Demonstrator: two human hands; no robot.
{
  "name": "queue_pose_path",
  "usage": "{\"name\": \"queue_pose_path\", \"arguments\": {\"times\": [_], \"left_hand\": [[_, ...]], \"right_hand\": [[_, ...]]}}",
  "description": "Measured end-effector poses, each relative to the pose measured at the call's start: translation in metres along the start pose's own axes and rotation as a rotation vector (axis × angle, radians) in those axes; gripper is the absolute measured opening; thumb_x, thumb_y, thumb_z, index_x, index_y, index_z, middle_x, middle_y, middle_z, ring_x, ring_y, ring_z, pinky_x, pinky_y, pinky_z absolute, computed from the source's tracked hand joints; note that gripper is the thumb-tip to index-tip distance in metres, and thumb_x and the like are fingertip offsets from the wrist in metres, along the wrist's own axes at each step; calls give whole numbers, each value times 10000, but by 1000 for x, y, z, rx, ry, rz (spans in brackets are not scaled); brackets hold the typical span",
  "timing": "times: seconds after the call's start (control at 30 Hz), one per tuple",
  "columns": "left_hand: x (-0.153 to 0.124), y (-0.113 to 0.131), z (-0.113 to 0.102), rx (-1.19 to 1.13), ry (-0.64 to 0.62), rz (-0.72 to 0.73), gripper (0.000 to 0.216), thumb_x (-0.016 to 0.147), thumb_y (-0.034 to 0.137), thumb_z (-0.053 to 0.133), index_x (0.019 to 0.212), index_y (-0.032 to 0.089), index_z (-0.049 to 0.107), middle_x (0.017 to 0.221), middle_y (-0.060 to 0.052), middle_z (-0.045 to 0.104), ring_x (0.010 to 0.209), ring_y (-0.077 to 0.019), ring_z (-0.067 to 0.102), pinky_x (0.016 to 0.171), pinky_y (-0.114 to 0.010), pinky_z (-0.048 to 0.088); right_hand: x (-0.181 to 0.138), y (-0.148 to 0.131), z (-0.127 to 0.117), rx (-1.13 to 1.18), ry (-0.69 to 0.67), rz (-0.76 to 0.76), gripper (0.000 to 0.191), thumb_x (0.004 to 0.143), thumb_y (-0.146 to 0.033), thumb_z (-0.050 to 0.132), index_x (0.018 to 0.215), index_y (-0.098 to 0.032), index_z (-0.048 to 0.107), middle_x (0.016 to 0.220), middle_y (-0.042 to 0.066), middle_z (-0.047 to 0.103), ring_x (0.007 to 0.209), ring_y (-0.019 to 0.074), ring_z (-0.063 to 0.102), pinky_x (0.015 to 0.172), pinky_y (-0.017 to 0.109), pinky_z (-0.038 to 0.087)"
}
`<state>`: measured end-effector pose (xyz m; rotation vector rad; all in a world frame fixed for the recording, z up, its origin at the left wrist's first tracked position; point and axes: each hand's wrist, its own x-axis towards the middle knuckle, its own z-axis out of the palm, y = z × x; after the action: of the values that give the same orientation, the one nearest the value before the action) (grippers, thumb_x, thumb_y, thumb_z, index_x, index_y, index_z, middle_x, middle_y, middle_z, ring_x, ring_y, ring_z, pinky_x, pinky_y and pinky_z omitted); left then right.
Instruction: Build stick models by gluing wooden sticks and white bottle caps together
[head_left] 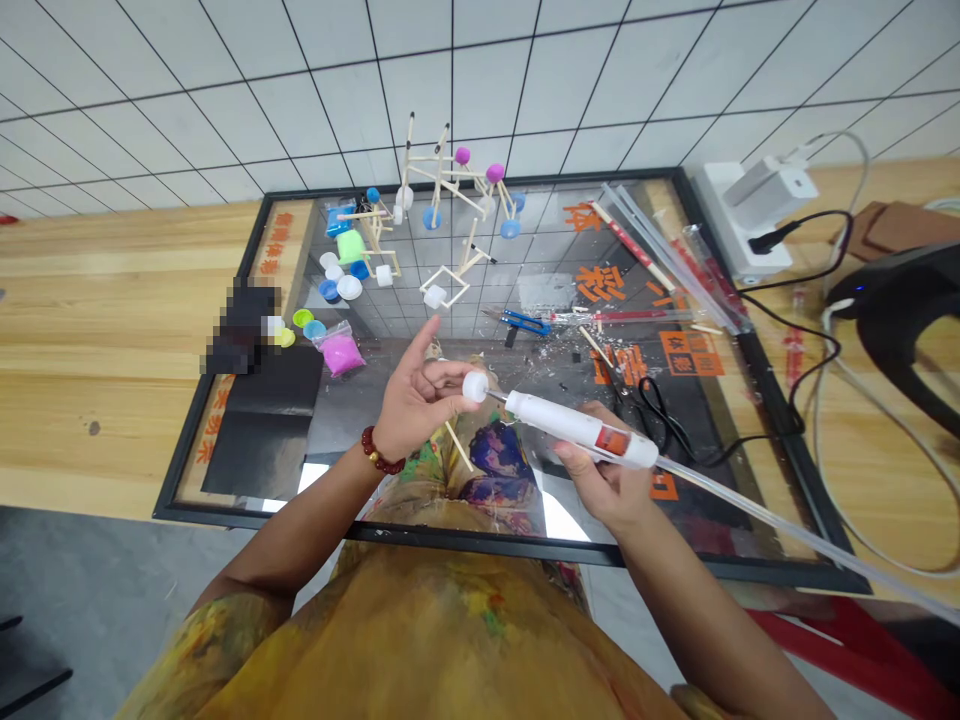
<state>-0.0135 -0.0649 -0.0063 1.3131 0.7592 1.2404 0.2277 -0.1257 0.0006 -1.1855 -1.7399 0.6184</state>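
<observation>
The left hand [420,395] has thumb and fingers clamped on a small white cap [475,387], held up over the glass panel [450,538] that lies on the wooden desk [112,380]. The right hand [611,490] has its fingers closed around a white glue gun [566,425], its metal tip at the right edge of the cap; whether tip and cap touch is too fine to tell. The glue gun's body contains one end of a clear glue stick [750,515], whose long remainder sticks out behind toward the lower right.

A thin wooden stick [459,447] shows just below the left hand; whether the hand holds it cannot be told.

Beyond the left wrist, a small clear bag [331,330] contains a soft pink lump [343,354]. Farther back, a blue packet [340,221] stands near a pale green lump [350,246]. In front of these sit shallow lids: a white lid [349,288], a blue lid [328,290], a light blue lid [315,330] and a yellow-green lid [303,317]; their insides are too small to read. Stick models [442,180] stand at the back, near the tiled wall. A blue cutter [525,321] lies near the middle.
</observation>
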Motion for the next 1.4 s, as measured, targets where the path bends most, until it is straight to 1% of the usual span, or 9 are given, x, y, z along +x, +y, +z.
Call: {"name": "queue_pose_path", "arguments": {"times": [0.1,0.17,0.4,0.6,0.73,0.87,1.13,1.3,1.4], "left_hand": [[2,-1,-3,-19,34,-32,1061,722,271,867,1573,292,233,1082,-66,783,918,-165,755,799,-269,617],[2,-2,-4,-26,47,-34,1064,730,272,862,1577,287,219,1082,-69,783,927,-162,754,814,-271,610],[2,0,-1,-54,13,-46,1094,714,243,872,1578,298,203,1104,-68,779,967,-171,750,802,-255,606],[0,2,2,-40,15,-26,1120,704,225,878,1584,297,188,1101,-66,780,1022,-195,745,848,-273,616],[-1,2,2,-20,3,-3,1097,706,195,873,1578,301,216,1095,-56,782,980,-179,754,841,-256,623],[-1,4,2,6,2,20,1061,725,180,857,1576,300,236,1087,-51,783,949,-172,760,831,-243,631],[-2,4,1,74,-12,90,1002,739,127,833,1555,334,291,1078,-26,785,917,-144,756,854,-253,636],[-3,1,-1,104,-25,108,996,744,163,838,1562,309,288,1077,-44,784,913,-154,757,876,-282,636],[-3,0,-1,117,-26,121,987,748,170,837,1561,309,295,1076,-45,783,914,-154,758,884,-287,638]], "right_hand": [[0,0,1,25,63,-48,211,898,-349,580,743,-252,475,653,28,511,625,212,512,587,376,425],[0,0,1,19,81,-76,214,901,-328,582,740,-253,463,655,22,504,631,209,514,594,373,423],[2,-5,1,-30,11,-76,177,902,-250,587,768,-241,472,680,13,499,632,184,483,575,333,378],[2,-4,0,-46,-5,-30,225,884,-253,618,732,-238,454,662,-5,478,619,173,472,573,320,351],[2,-3,0,-64,-14,-45,232,893,-273,612,736,-237,445,664,-10,462,614,164,462,565,315,343],[4,-4,0,-65,-22,-94,189,890,-241,621,771,-233,475,681,-14,479,607,155,459,576,313,337],[3,-4,-1,-94,-38,-104,184,896,-238,618,770,-232,484,663,-8,499,612,164,486,591,322,360],[3,-1,-2,-121,-44,-121,184,901,-253,612,763,-227,493,668,1,518,613,162,494,580,317,363],[3,0,-3,-110,-49,-95,197,897,-278,621,754,-225,496,664,3,526,608,161,492,572,314,358]]}}
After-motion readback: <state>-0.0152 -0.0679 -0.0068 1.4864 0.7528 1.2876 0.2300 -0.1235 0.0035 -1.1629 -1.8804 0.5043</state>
